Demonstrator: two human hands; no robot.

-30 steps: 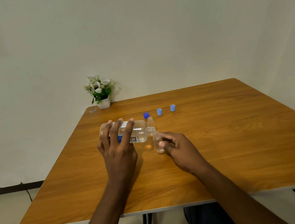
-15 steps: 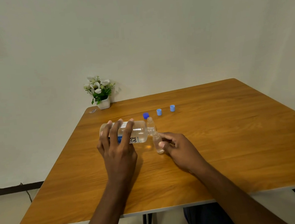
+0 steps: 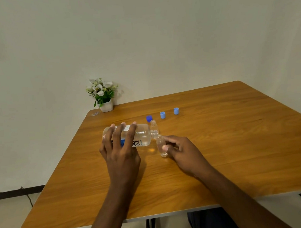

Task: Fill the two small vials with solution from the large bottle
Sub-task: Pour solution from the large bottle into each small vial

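Nothing has visibly moved over the last second: your left hand [image 3: 121, 152] keeps its fingers wrapped over the large bottle [image 3: 140, 136], which lies tipped on its side above the worktop [image 3: 221, 144], neck pointing right. Your right hand [image 3: 182, 151] pinches one small vial [image 3: 161, 147] between thumb and fingers, its mouth right at the bottle's neck. The second vial [image 3: 154, 130] stands uncapped just behind that neck. Farther back sit a dark blue cap [image 3: 149, 118], a left light blue cap [image 3: 162, 115] and a right light blue cap [image 3: 176, 111] in a row. A potted flower [image 3: 104, 97] stands at the far left corner.
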